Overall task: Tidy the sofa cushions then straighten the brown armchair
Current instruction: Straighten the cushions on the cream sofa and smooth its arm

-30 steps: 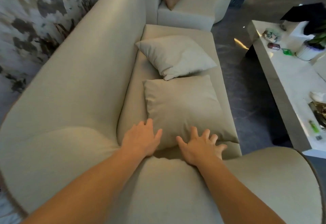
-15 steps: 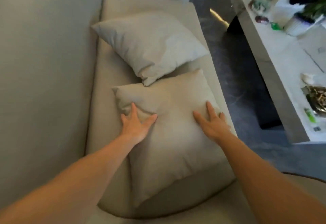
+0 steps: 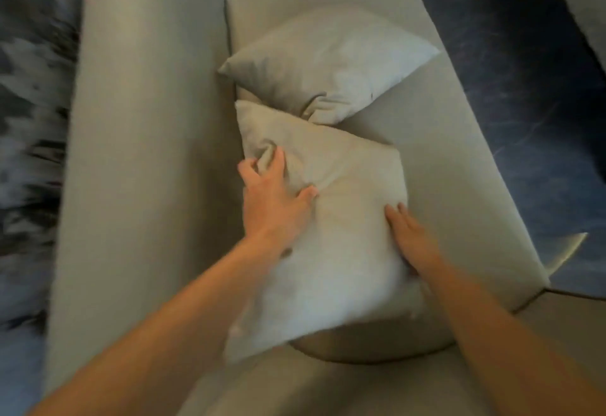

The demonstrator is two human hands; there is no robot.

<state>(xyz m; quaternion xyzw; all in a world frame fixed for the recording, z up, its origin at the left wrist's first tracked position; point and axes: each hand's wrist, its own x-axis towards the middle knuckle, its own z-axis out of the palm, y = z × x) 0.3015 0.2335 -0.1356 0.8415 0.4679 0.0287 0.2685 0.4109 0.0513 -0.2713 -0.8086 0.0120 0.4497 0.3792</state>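
Observation:
Two beige cushions lie on the seat of the beige sofa (image 3: 459, 166). The near cushion (image 3: 341, 251) is tilted, its far left corner by the backrest and its near edge raised off the seat. My left hand (image 3: 272, 199) grips that cushion near its far left corner, bunching the fabric. My right hand (image 3: 410, 238) holds its right edge, fingers on top. The far cushion (image 3: 328, 61) lies flat behind it, one corner touching the near cushion. The brown armchair is out of view.
The sofa backrest (image 3: 144, 153) runs along the left, with a patterned grey and white wall (image 3: 29, 120) behind it. Dark blue marbled floor (image 3: 537, 120) lies to the right. The sofa's rounded arm (image 3: 328, 389) is right under my forearms.
Both hands went from resting flat on the near cushion to gripping it; its near edge has lifted and it has turned toward the backrest. The view swung left, and the white table left the frame.

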